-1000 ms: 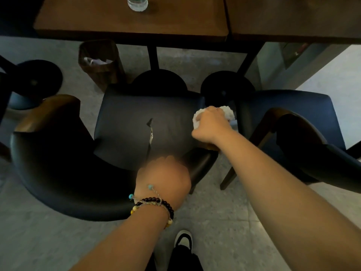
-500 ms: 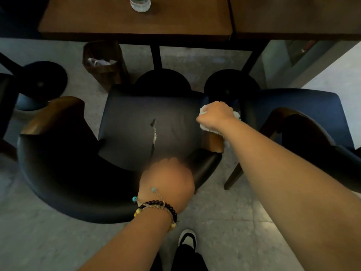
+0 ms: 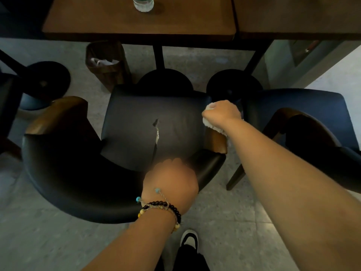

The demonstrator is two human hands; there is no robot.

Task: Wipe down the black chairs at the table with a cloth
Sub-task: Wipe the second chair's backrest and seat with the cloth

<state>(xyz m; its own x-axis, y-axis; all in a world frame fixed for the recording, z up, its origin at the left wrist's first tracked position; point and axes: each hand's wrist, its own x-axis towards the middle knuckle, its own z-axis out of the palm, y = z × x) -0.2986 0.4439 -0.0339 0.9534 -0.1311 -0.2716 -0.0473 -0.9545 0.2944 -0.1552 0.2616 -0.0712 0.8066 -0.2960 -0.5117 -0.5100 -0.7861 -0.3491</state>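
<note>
A black chair [image 3: 136, 133] with a curved padded back and wooden arm ends stands below me; its seat has a tear in the middle. My right hand [image 3: 221, 113] grips a white cloth [image 3: 210, 123] at the seat's right edge, just above the right wooden arm end. My left hand [image 3: 171, 182], with bead bracelets at the wrist, holds the top of the chair's back on the right side, fingers curled over it. A second dark chair [image 3: 304, 114] stands to the right.
A wooden table [image 3: 136, 18] with a water bottle [image 3: 143, 3] is ahead, a second table [image 3: 297, 16] beside it. Round black table bases [image 3: 234, 85] and a brown bin [image 3: 106, 65] sit on the floor. My shoe [image 3: 189, 238] is below.
My right hand has drawn the cloth a little nearer along the seat's right edge, so less cloth shows. My left hand stays on the chair back.
</note>
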